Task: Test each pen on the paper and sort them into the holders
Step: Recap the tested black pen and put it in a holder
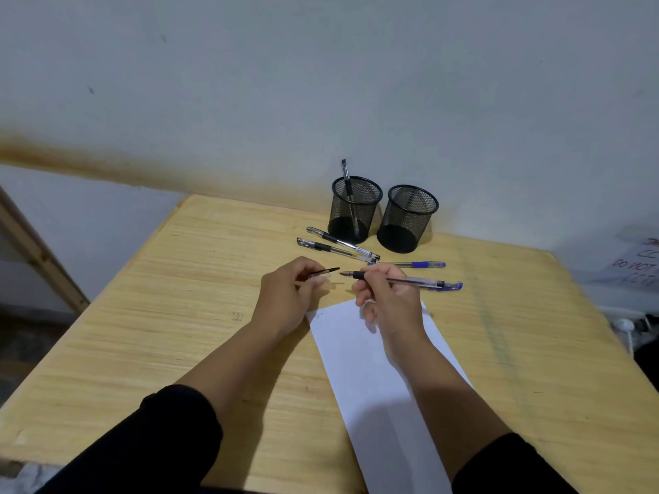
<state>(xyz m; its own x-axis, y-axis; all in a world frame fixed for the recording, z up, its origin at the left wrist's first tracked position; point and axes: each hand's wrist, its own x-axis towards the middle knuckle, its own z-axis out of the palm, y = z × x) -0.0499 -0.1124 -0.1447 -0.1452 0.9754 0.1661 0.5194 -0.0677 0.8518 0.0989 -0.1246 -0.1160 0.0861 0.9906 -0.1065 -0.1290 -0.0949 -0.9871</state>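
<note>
My right hand (387, 297) grips an uncapped clear pen (406, 280) with its tip pointing left, just above the far end of the white paper (378, 379). A black pen cap (322, 273) is pinched in my left hand (289, 294), its open end a short gap from the pen tip. Two black mesh holders stand at the back: the left holder (354, 212) has one pen (346, 183) standing in it, the right holder (406, 219) looks empty. Two black-grip pens (338, 246) lie in front of the left holder. A blue pen (410, 264) lies beyond my right hand.
Everything rests on a light wooden table (178, 315) set against a pale wall. Another blue-capped pen end (454, 286) shows right of my right hand. A paper with handwriting (638, 269) lies off the table's right edge.
</note>
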